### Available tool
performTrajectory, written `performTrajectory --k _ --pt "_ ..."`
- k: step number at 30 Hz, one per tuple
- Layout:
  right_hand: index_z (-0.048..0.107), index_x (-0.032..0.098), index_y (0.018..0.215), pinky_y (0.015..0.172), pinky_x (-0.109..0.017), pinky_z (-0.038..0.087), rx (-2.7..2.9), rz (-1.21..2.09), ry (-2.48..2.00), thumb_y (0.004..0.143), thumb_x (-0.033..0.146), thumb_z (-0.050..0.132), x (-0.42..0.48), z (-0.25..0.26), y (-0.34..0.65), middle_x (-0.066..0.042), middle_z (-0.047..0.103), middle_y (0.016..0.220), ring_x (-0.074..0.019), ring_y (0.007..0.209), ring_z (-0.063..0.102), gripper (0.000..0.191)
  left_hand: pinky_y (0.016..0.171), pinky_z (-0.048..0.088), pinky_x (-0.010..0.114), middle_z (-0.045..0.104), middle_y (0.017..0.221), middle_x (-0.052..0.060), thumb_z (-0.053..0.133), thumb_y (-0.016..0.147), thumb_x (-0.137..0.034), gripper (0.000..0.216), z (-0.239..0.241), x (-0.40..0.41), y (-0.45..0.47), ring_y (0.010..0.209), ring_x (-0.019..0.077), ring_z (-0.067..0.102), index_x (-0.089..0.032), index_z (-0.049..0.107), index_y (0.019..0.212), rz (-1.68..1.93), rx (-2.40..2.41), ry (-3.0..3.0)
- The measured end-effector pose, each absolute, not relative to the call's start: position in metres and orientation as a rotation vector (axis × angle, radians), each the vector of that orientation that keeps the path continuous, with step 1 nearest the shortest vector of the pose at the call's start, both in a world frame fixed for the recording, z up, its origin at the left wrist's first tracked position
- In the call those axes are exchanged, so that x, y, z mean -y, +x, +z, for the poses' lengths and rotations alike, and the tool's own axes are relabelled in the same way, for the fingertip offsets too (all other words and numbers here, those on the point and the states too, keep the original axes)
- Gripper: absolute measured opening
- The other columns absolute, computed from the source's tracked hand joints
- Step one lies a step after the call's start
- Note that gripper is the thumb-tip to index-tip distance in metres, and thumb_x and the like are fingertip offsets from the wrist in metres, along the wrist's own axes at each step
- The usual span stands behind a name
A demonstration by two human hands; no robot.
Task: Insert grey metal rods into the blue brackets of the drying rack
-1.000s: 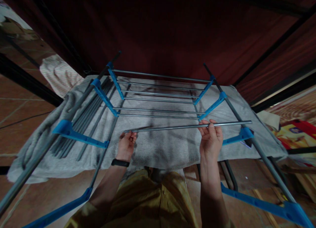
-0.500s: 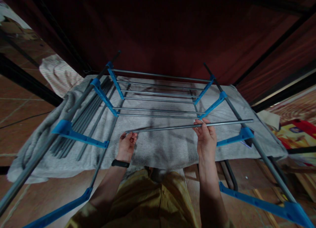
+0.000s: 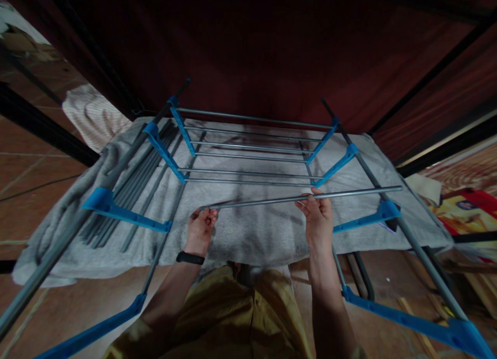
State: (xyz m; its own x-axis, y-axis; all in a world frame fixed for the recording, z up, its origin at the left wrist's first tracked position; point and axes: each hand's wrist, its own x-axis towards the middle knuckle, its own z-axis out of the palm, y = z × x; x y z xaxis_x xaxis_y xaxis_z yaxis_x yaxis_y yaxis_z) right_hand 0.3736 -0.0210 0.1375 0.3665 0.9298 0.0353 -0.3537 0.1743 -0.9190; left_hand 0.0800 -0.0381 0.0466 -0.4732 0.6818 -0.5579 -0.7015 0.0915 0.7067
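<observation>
A thin grey metal tube (image 3: 260, 201) lies nearly level across both hands, its right end a little higher. My left hand (image 3: 200, 227), with a dark wristband, is closed around the tube's left end. Further along, my right hand (image 3: 319, 214) grips it right of the middle, thumb on top. The tube's right end overlaps the right long pole in view. Behind it stands a rack frame of grey poles with blue plastic brackets (image 3: 165, 154), joined at the back by several cross tubes (image 3: 248, 172). Nearer blue brackets (image 3: 128, 216) have no tubes between them.
Several loose grey tubes (image 3: 134, 188) lie at the left on a grey blanket (image 3: 240, 240). A dark phone-like object (image 3: 392, 223) rests by the right bracket. A red and yellow package (image 3: 466, 214) is at the far right, and dark red cloth (image 3: 248, 53) hangs behind.
My right hand has slid slightly left along the tube. The tube has shifted a little to the right; my left hand stays at its left end.
</observation>
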Motion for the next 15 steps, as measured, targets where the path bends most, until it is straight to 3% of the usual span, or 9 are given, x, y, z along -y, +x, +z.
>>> performTrajectory --k 10,15 --pt "0.063 0.021 0.091 0.081 -0.034 0.055 0.647 0.955 -0.962 0.072 0.033 0.079 0.0213 0.1418 0.3733 0.001 0.07 0.087 -0.0119 0.077 0.066 0.027 0.054 0.047 0.018 0.068 0.067 0.003 0.064 0.078 -0.008 0.011 0.0456 0.0383 0.0837 0.059 0.0116 0.065 -0.015 0.057 0.077 1.593 -1.306 -0.002" --pt "0.066 0.022 0.095 0.083 -0.034 0.054 0.646 0.959 -0.965 0.073 0.034 0.078 0.0213 0.1406 0.3731 0.001 0.07 0.088 -0.012 0.078 0.066 0.028 0.054 0.047 0.018 0.067 0.063 0.002 0.065 0.077 -0.01 0.007 0.046 0.0384 0.085 0.058 0.0111 0.064 -0.014 0.06 0.075 1.576 -1.327 0.025"
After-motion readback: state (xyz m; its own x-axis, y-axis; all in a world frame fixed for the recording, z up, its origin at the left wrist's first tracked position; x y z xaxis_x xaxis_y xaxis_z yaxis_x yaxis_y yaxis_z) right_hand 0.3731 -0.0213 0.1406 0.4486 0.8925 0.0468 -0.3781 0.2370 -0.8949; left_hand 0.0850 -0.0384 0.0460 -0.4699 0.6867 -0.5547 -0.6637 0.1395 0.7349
